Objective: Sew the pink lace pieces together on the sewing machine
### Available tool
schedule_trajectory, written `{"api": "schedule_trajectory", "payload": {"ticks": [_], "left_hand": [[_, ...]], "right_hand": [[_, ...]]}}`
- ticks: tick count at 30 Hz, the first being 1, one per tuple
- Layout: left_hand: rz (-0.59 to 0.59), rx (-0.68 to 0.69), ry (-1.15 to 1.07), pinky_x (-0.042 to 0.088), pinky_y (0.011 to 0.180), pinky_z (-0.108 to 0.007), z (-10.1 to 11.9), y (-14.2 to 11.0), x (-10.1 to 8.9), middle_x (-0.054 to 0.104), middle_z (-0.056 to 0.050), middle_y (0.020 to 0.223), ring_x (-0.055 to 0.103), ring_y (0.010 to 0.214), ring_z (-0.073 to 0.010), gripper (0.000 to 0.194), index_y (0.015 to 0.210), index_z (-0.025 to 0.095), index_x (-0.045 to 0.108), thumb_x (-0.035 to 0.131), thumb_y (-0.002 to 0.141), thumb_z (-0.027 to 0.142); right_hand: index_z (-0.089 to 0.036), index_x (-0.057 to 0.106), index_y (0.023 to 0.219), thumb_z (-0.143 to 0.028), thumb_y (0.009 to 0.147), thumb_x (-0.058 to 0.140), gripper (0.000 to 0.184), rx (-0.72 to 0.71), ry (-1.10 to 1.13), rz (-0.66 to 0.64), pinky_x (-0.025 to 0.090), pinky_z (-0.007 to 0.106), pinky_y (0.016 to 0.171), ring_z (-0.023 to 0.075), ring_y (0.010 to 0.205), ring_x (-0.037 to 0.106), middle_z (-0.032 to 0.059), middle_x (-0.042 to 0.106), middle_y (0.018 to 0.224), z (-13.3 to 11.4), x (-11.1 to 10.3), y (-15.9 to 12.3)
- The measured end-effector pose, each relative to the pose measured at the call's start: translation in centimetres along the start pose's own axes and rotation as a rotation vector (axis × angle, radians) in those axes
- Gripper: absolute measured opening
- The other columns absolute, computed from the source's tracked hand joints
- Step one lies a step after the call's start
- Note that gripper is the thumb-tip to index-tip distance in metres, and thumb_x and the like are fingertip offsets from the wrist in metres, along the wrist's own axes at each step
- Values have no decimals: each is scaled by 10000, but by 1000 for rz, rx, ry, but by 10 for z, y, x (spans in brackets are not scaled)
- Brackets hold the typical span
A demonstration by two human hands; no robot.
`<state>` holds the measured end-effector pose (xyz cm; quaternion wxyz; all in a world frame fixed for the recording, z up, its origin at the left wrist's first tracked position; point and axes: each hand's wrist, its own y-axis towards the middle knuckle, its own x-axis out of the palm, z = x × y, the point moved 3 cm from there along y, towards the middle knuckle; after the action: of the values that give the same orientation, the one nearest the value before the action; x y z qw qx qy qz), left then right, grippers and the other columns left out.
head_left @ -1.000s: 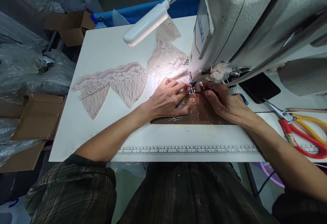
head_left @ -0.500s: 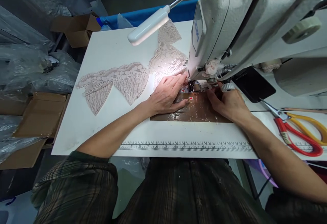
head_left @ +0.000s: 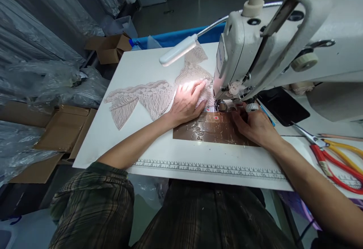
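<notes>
My left hand [head_left: 187, 102] lies flat with fingers stretched out on pale lace fabric [head_left: 155, 97], just left of the presser foot [head_left: 222, 106]. The lace spreads leftward over the white table and back beneath the lamp. On the other side of the foot is my right hand [head_left: 249, 122], its thumb and fingers curled together behind a white knob [head_left: 252, 107]. Whatever those fingers pinch is hidden. A brown taped plate [head_left: 210, 129] with small red arrow marks covers the bed in front of the sewing machine [head_left: 235, 48].
A lit lamp [head_left: 178, 50] on a bendable neck hangs over the lace. At right lie a black phone [head_left: 283, 105] and scissors [head_left: 320, 154] with red and yellow handles. A printed ruler [head_left: 208, 168] runs along the front edge. Cardboard boxes [head_left: 66, 128] stand left of the table.
My left hand has drawn back left from the foot onto the lace, uncovering more of the brown plate. My right hand keeps its place beside the foot. The view has shifted.
</notes>
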<state>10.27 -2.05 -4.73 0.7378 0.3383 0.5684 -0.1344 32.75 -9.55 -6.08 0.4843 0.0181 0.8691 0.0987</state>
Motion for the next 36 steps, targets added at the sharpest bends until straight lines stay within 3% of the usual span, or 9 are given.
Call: {"api": "schedule_trajectory", "payload": {"ticks": [4, 6, 11, 14, 17, 23, 27, 31, 36], "left_hand": [[-127, -119, 75, 457, 985, -475, -27, 28, 7, 647, -182, 1139, 614, 1090, -320, 496, 1181, 112, 641, 345, 1069, 493], [-144, -134, 41, 454, 1027, -515, -39, 44, 12, 637, -182, 1151, 605, 1129, -334, 548, 1101, 120, 666, 320, 1068, 544], [-171, -322, -48, 340, 1163, -642, -56, 60, 18, 455, -264, 1526, 404, 1452, -460, 666, 1463, 103, 483, 485, 996, 578], [-165, -345, -60, 303, 1208, -608, -51, 47, 9, 338, -266, 1622, 307, 1530, -430, 700, 1554, 95, 354, 477, 1004, 511], [-120, -285, -21, 307, 1209, -565, -45, 19, -9, 334, -248, 1631, 352, 1509, -383, 617, 1543, 103, 363, 439, 1023, 426], [-8, -452, -7, 370, 1137, -528, -75, -42, -42, 535, -186, 1423, 496, 1332, -325, 514, 1394, 126, 503, 532, 1005, 461], [40, -613, -133, 504, 964, -426, -99, -64, -46, 601, -112, 1156, 596, 1103, -268, 383, 1099, 156, 609, 666, 933, 497], [12, -607, -138, 521, 886, -408, -105, -68, -43, 586, -68, 945, 614, 953, -238, 237, 787, 194, 554, 552, 994, 311], [42, -607, -120, 521, 875, -400, -107, -66, -51, 596, -72, 919, 615, 928, -225, 260, 747, 216, 476, 473, 1005, 248]], "right_hand": [[-201, 578, 882, -420, 926, 466, 250, 13, -22, 15, 411, 331, 629, 195, 652, 536, 69, 577, 756, -1, 6, 0], [-192, 612, 944, -435, 940, 461, 286, -18, -30, 10, 422, 336, 623, 190, 631, 534, 79, 597, 802, -3, 8, -1], [-164, 633, 1159, -428, 970, 435, 380, -113, -48, 8, 503, 382, 699, 234, 729, 614, 116, 647, 924, -2, 9, -5], [-141, 607, 1258, -433, 977, 427, 444, -131, -66, -7, 543, 446, 801, 287, 858, 661, 161, 660, 1021, 0, 10, -8], [-135, 555, 1357, -449, 989, 413, 504, -148, -86, -34, 558, 489, 856, 323, 955, 681, 218, 629, 1198, 4, 12, -12], [-163, 533, 1397, -489, 987, 415, 537, -215, -110, -39, 555, 560, 930, 422, 1189, 629, 246, 601, 1287, 12, 19, -13], [-205, 572, 1330, -498, 977, 436, 479, -202, -79, -63, 562, 568, 879, 422, 1083, 674, 228, 666, 1119, 12, 18, -9], [-183, 580, 1344, -510, 971, 427, 519, -161, -89, -80, 552, 568, 784, 427, 927, 696, 237, 686, 1013, 13, 17, -5], [-209, 618, 1319, -484, 961, 445, 483, -146, -101, -86, 537, 523, 723, 385, 803, 696, 195, 705, 919, 14, 15, -2]]}}
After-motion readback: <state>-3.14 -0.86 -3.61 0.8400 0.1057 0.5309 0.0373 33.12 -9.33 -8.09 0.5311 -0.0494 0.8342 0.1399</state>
